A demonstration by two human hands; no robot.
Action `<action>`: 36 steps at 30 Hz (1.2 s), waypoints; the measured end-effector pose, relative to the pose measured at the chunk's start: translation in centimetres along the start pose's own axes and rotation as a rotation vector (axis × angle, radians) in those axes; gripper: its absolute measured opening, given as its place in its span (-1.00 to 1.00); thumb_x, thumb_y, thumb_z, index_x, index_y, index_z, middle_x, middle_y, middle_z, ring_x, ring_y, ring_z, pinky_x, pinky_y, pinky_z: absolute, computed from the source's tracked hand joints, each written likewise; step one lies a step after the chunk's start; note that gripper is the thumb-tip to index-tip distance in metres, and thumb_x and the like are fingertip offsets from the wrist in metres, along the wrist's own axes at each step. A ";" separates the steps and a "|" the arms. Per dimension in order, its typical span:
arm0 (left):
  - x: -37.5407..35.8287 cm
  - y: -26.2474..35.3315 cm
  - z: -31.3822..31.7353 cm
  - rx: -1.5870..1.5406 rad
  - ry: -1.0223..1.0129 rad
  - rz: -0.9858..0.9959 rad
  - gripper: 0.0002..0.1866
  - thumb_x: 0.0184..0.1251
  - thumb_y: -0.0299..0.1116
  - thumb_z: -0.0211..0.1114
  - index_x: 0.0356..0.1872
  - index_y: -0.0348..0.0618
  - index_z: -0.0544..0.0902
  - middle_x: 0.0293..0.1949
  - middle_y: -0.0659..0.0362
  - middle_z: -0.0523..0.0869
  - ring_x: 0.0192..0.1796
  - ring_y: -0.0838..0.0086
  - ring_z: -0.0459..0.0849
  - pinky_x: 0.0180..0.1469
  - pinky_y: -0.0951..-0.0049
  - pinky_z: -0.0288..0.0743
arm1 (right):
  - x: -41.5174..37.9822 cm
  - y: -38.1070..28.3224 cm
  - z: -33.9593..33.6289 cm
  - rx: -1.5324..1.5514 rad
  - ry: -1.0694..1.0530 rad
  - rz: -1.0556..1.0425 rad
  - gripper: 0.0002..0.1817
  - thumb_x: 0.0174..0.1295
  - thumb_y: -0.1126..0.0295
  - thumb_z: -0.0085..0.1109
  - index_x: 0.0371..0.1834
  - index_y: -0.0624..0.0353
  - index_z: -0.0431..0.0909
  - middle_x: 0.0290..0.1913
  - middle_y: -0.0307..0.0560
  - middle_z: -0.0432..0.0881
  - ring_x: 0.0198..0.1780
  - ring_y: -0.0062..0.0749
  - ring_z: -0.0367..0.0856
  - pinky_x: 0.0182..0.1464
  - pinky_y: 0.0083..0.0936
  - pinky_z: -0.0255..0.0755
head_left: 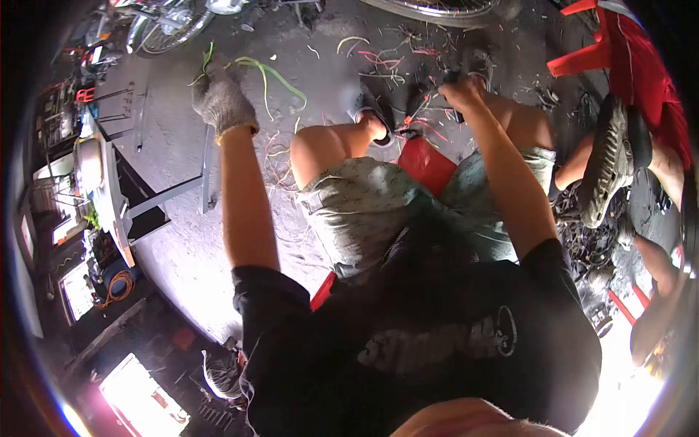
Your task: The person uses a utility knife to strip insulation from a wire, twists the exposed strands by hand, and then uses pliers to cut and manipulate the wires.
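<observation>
1. Two hands of mine reach out over the floor (175, 167), well apart from each other.
2. My left hand (226, 102) wears a knitted grey glove (234, 111) and is closed around some green wire (282, 78); one short end pokes out beyond the fingers, and longer strands curve out on the right, over the floor.
3. My right hand (464, 91) is bare and curled around a dark tool (452, 76); too little of it shows for me to say what kind.
4. Between and beyond my hands, red, white and yellow wire scraps (386, 62) lie scattered on the floor.
5. Pale lettering (437, 346) runs across the chest of my black shirt (429, 298), with a thin looped outline at one end; it is turned around and too blurred for me to read.
6. My light shorts (371, 197) carry a small pattern, and red plastic (426, 166) shows between my legs.
7. Beyond my hands stand wheels, one (164, 33) at upper left and another (437, 11) at the top edge.
8. On my right are a red chair (641, 80), another person's shoe (608, 167) and a dark heap of cables (590, 251).
9. Far to my left, an orange coil (119, 288) hangs.
</observation>
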State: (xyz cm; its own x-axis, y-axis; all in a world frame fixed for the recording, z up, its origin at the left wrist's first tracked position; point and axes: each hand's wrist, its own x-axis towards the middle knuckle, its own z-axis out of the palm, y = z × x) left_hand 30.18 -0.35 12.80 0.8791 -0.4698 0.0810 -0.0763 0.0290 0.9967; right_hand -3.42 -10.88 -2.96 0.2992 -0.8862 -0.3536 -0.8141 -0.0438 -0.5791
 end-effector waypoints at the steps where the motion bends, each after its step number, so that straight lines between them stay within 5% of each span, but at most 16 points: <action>1: -0.7 0.2 1.2 0.010 0.018 0.081 -0.78 0.34 -0.43 0.13 -0.06 -0.30 0.56 -0.22 0.06 0.68 -0.30 0.38 0.68 -0.27 0.43 0.64 | 0.7 1.4 1.9 0.000 -0.012 0.024 -0.61 -0.13 0.21 0.19 -0.38 0.38 0.60 -0.32 0.34 0.65 -0.17 0.10 0.67 -0.16 -0.18 0.51; 3: -0.6 -4.1 2.9 0.161 0.045 -0.025 -0.76 0.33 -0.41 0.15 -0.05 -0.31 0.57 -0.21 0.06 0.68 -0.30 0.39 0.68 -0.26 0.40 0.68 | 3.4 6.3 6.8 0.058 0.076 0.055 -0.59 -0.11 0.18 0.17 -0.37 0.39 0.60 -0.31 0.39 0.64 -0.16 0.14 0.66 -0.14 -0.15 0.52; 4: -3.1 -5.6 5.0 0.130 0.025 -0.054 -0.75 0.34 -0.39 0.16 -0.06 -0.31 0.58 -0.23 0.08 0.68 -0.31 0.39 0.68 -0.27 0.43 0.66 | 4.3 8.9 8.1 -0.062 -0.118 -0.096 -0.54 -0.09 0.13 0.18 -0.29 0.37 0.61 -0.28 0.36 0.65 -0.14 0.14 0.66 -0.09 -0.14 0.52; 5: -4.3 -6.8 6.4 0.100 0.004 -0.085 -0.74 0.34 -0.36 0.17 -0.07 -0.32 0.59 -0.24 0.09 0.68 -0.32 0.40 0.67 -0.28 0.45 0.65 | 3.2 8.0 7.8 -0.058 -0.159 0.177 -0.49 -0.07 0.12 0.18 -0.14 0.33 0.60 -0.15 0.35 0.63 -0.05 0.10 0.64 -0.01 -0.19 0.51; 9: -1.8 -11.6 8.1 0.056 -0.282 -0.443 -0.75 0.34 -0.36 0.18 -0.10 -0.33 0.61 -0.27 0.10 0.69 -0.32 0.40 0.67 -0.28 0.48 0.64 | 2.7 8.8 9.0 -0.246 -0.332 0.463 -0.51 -0.03 0.16 0.16 -0.03 0.21 0.59 0.00 0.19 0.62 0.07 -0.03 0.60 0.07 -0.20 0.50; 11: -1.2 -9.8 7.8 0.334 -0.409 -0.078 -0.73 0.32 -0.37 0.23 -0.07 -0.35 0.61 -0.27 0.10 0.71 -0.25 0.36 0.70 -0.18 0.43 0.62 | 2.2 12.5 12.7 -0.243 -0.401 0.627 -0.54 0.00 0.17 0.15 -0.04 0.17 0.59 0.00 0.16 0.62 0.06 -0.04 0.61 0.07 -0.17 0.50; 13: -0.5 -9.3 7.8 0.307 -0.359 -0.187 -0.71 0.33 -0.40 0.20 0.00 -0.35 0.57 -0.23 0.04 0.70 -0.20 0.32 0.71 -0.14 0.41 0.65 | 4.6 17.5 17.5 -0.315 -0.410 0.636 -0.54 -0.01 0.17 0.16 -0.03 0.16 0.59 0.06 0.14 0.60 0.13 -0.05 0.57 0.11 -0.16 0.48; 22: 1.9 -9.7 5.8 0.340 -0.326 -0.285 -0.72 0.31 -0.43 0.20 -0.03 -0.38 0.58 -0.23 0.01 0.70 -0.22 0.31 0.70 -0.15 0.36 0.66 | 4.4 19.8 24.7 -0.236 -0.409 0.835 -0.30 0.02 0.29 0.24 0.29 0.08 0.25 0.11 0.07 0.53 0.19 -0.03 0.52 0.11 -0.07 0.44; 24: 2.0 -9.8 5.5 0.351 -0.332 -0.301 -0.73 0.31 -0.44 0.20 -0.04 -0.39 0.58 -0.24 0.01 0.70 -0.22 0.31 0.70 -0.15 0.35 0.66 | 3.8 23.5 28.7 -0.494 -0.242 0.842 -0.27 0.02 0.28 0.25 0.33 0.08 0.23 0.19 0.04 0.47 0.23 -0.03 0.46 0.11 -0.03 0.41; 26: 2.0 -9.7 5.1 0.345 -0.325 -0.316 -0.73 0.31 -0.44 0.20 -0.04 -0.40 0.58 -0.24 0.00 0.70 -0.23 0.31 0.70 -0.15 0.33 0.66 | 6.7 21.2 25.9 -0.532 0.127 0.747 -0.35 0.05 0.26 0.27 0.26 0.11 0.31 0.12 0.04 0.52 0.17 -0.10 0.51 0.13 -0.13 0.42; 28: 1.9 -9.8 4.6 0.320 -0.313 -0.322 -0.73 0.30 -0.45 0.20 -0.05 -0.41 0.58 -0.24 0.00 0.70 -0.23 0.31 0.70 -0.15 0.32 0.66 | 10.7 14.7 24.9 -0.361 0.464 0.336 -0.42 0.08 0.23 0.29 0.19 0.15 0.39 0.05 0.04 0.58 0.11 -0.16 0.56 0.14 -0.23 0.43; 29: 2.0 -9.6 4.3 0.304 -0.316 -0.317 -0.73 0.30 -0.46 0.20 -0.05 -0.41 0.58 -0.24 -0.01 0.70 -0.24 0.31 0.70 -0.15 0.32 0.66 | 12.1 10.1 24.9 -0.189 0.458 0.136 -0.45 0.09 0.22 0.30 0.16 0.16 0.43 0.02 0.04 0.61 0.08 -0.19 0.58 0.14 -0.28 0.43; 30: 2.0 -9.9 4.0 0.280 -0.313 -0.324 -0.74 0.30 -0.46 0.20 -0.05 -0.41 0.58 -0.24 -0.01 0.70 -0.24 0.31 0.70 -0.15 0.31 0.66 | 12.3 4.6 24.9 -0.002 0.329 -0.027 -0.48 0.11 0.21 0.32 0.12 0.18 0.47 -0.01 0.04 0.64 0.05 -0.23 0.61 0.15 -0.33 0.44; 32: 1.7 -10.0 3.3 0.213 -0.302 -0.338 -0.74 0.29 -0.47 0.20 -0.06 -0.42 0.58 -0.24 -0.02 0.70 -0.24 0.30 0.70 -0.15 0.30 0.66 | 13.6 -5.0 20.7 0.860 -0.309 -0.163 -0.62 0.25 0.26 0.20 0.06 0.24 0.49 -0.05 -0.01 0.65 0.03 -0.35 0.61 0.13 -0.42 0.42; 33: 1.6 -10.2 3.1 0.153 -0.294 -0.357 -0.74 0.29 -0.47 0.20 -0.06 -0.42 0.58 -0.24 -0.02 0.70 -0.24 0.30 0.70 -0.15 0.29 0.66 | 12.9 -9.2 17.7 0.857 -0.396 -0.407 -0.68 0.31 0.31 0.12 0.04 0.27 0.49 -0.09 -0.04 0.65 0.01 -0.39 0.60 0.14 -0.47 0.40; 36: 1.1 -9.7 2.5 -0.035 -0.268 -0.454 -0.75 0.30 -0.49 0.19 -0.06 -0.44 0.57 -0.23 -0.04 0.69 -0.23 0.29 0.70 -0.13 0.31 0.65 | 8.9 -15.7 12.8 1.033 -0.576 -0.266 -0.79 0.28 0.37 0.15 -0.14 0.29 0.57 -0.27 -0.13 0.63 -0.18 -0.49 0.59 -0.07 -0.51 0.45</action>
State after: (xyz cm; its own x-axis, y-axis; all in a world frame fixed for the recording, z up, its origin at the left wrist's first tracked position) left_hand 30.74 -3.39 3.17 0.6686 -0.6506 -0.3601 0.3042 -0.2026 0.9308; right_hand 18.40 -12.15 -6.42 0.7882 -0.5592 -0.2569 0.0088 0.4276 -0.9039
